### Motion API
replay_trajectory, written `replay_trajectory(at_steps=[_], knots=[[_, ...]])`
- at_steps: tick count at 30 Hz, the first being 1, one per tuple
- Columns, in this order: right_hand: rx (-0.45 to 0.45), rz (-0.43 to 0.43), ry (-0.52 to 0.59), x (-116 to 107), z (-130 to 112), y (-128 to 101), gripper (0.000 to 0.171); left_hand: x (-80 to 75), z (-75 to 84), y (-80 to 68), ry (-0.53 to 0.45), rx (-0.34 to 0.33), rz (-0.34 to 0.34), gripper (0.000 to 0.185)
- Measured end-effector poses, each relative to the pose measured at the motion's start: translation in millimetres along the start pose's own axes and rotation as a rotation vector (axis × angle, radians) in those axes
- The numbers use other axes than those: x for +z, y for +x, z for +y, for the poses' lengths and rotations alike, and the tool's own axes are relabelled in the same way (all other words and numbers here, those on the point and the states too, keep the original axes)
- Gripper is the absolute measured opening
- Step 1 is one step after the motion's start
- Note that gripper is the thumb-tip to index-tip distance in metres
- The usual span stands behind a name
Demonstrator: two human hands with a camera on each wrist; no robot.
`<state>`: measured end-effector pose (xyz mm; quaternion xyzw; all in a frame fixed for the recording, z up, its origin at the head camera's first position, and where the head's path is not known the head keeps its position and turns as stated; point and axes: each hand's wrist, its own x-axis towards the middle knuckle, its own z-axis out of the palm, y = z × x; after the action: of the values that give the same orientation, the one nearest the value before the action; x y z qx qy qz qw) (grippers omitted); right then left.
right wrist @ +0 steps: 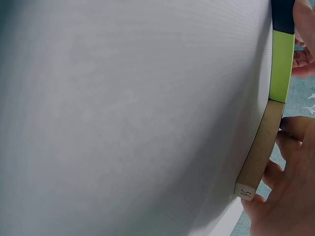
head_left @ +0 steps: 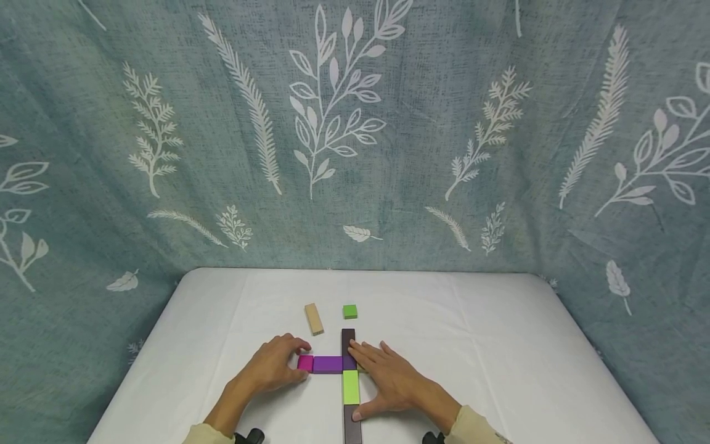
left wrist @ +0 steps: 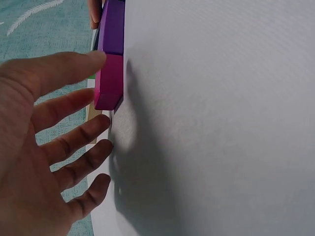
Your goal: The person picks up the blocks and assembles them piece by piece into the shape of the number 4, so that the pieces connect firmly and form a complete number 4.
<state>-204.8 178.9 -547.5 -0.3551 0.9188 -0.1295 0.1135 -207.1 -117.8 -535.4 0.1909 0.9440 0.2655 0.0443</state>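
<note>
Hardest to read: the wood blk (right wrist: 261,147), w/ a number-like mark on its end in the R wrist view, digits unclear; the head view shows only a sliver of it under the R grip (head_left: 394,377), at the column's 3 o'clock side. Dark blk (head_left: 347,337) partly covered by R fingertips; can't tell if 1 pc or 2. Gray blk (head_left: 352,430) at 6 o'clock gets cut off by the head frame. Lime blk (head_left: 351,387) sits btwn those two, in line. Purple blk (head_left: 328,365) butts the column's 9 o'clock side, magenta blk (head_left: 306,364) on its outer end. L grip (head_left: 272,365) is part-closed round the magenta, thumb at its 6 o'clock side, index at its 12, other fingers spread; can't tell how firm. R grip is spread wide, fingers nearly straight, tips on the dark blk, thumb on the gray. Tan blk (head_left: 314,319) lies apart, tilted, approx 11 o'clock; green blk (head_left: 350,312) at 12, just past the dark one. White counter (head_left: 499,345): far edge well beyond both, sides slanting out, near edge out of frame; most room at 2–3 & 9–10 o'clock. Leaf-print curtain (head_left: 399,185) hangs behind.
</note>
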Motion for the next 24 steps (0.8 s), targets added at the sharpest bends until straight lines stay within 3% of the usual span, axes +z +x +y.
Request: replay_trajectory(at_steps=[24], knots=[[0.007,-0.014,0.017,0.5,1.8,0.4,0.124,0.5,2.4,5.9,-0.064,-0.115,0.134,0.052]])
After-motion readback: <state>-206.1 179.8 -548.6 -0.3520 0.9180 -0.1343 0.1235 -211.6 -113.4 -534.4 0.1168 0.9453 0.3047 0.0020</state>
